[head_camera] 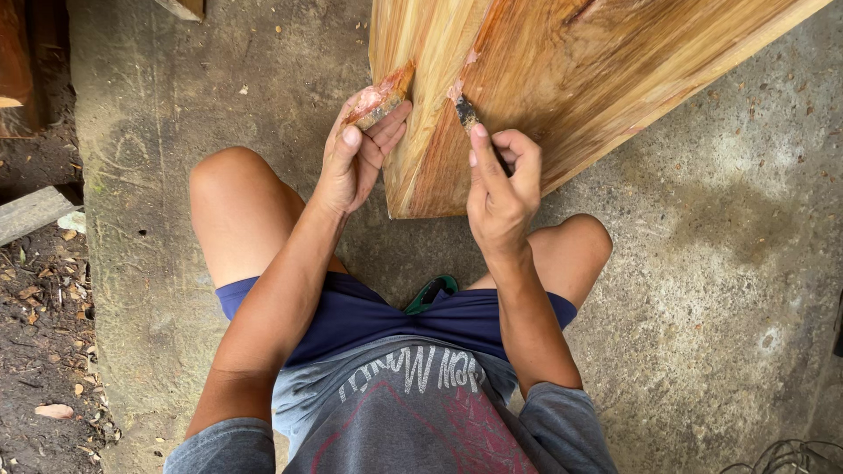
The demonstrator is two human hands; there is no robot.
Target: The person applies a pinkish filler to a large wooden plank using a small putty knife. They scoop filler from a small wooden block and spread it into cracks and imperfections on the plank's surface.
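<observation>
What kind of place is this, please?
Probably an informal outdoor woodworking spot: a large wooden board lies on a rough concrete floor, with bare soil and dry leaves beside it and wood offcuts at the edge.

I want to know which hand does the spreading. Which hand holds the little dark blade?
The right hand pinches the small dark putty blade against the pale wooden board. The left hand holds a pinkish lump of filler.

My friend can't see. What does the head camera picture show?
A crouching person's right hand presses a small dark blade against a wooden board. Their left hand holds a pinkish lump at the board's edge, above a concrete floor.
</observation>
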